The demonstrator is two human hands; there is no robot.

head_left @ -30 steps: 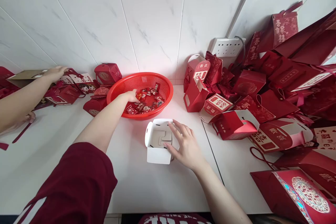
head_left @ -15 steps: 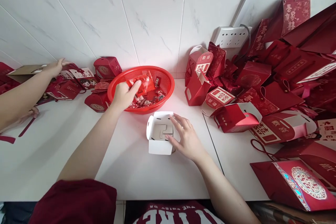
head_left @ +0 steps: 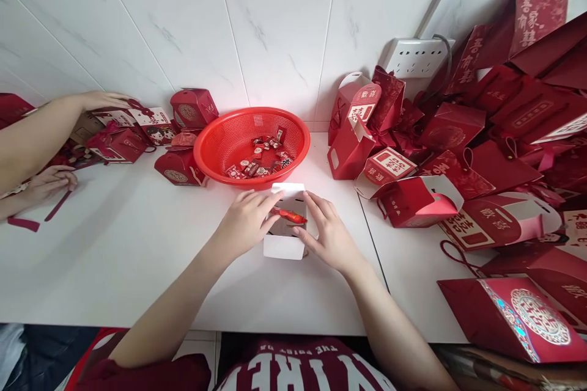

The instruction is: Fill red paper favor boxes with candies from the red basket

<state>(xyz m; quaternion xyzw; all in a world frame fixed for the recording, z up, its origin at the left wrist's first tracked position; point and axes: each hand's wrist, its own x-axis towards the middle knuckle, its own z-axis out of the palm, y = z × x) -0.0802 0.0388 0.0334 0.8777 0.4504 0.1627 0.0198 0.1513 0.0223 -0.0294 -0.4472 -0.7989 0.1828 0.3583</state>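
Observation:
A small gift box [head_left: 283, 248], white inside, stands with its top flaps raised in front of the basket. A shiny red packet [head_left: 291, 215] is at its mouth, tilted slightly. My left hand [head_left: 247, 220] is closed at the box's left side, with the packet's left end between thumb and fingers. My right hand [head_left: 331, 231] grips the box's right side, the thumb at the near corner and the fingers along the wall. Behind the box, a red plastic basket [head_left: 211, 156] holds several small wrapped sweets [head_left: 261, 165].
Red gift boxes [head_left: 417, 204] and bags crowd the right side, near a white power strip [head_left: 419, 58]. More boxes [head_left: 195, 108] stand left of the basket. At far left, another person's hands [head_left: 52, 183] work among boxes and ribbon. A tiled wall backs the table.
My left hand has carried the red packet from over the basket to the box's mouth. My right hand stays at the box. The other person's upper hand has shifted right.

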